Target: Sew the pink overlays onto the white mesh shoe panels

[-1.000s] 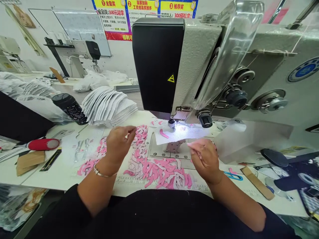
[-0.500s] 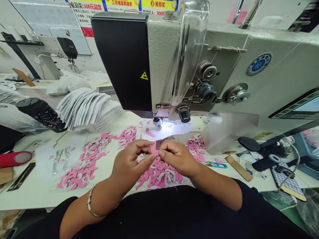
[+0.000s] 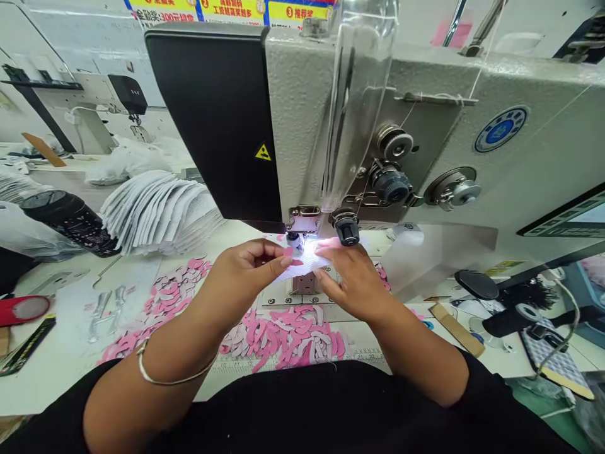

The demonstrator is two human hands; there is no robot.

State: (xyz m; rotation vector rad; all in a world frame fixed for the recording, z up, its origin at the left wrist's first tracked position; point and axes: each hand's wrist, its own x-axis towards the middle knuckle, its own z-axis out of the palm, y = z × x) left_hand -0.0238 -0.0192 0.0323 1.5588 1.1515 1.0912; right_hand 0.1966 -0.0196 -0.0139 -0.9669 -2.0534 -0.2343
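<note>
My left hand (image 3: 243, 271) pinches a small pink fabric piece (image 3: 288, 251) between thumb and fingertips, just left of the needle. Under the lit presser foot of the sewing machine (image 3: 295, 243) lies a white mesh fabric panel (image 3: 302, 267). My right hand (image 3: 350, 277) rests on the panel's right side, fingers stretched out and thumb apart, its fingertips close to the needle. A pile of loose pink and white curved pieces (image 3: 288, 334) lies in front of the machine bed, below my hands. Part of the panel is hidden behind both hands.
More curved pieces (image 3: 177, 290) lie on the left. Behind them stand a stack of white mesh panels (image 3: 155, 211) and a black bottle (image 3: 70, 217). A cardboard strip (image 3: 456, 329) lies on the right, near a phone-like patterned case (image 3: 551, 353). The machine head overhangs my hands.
Both hands have moved forward from above the pile to the needle area. My right hand has let go of the pink piece and spread onto the mesh panel.
</note>
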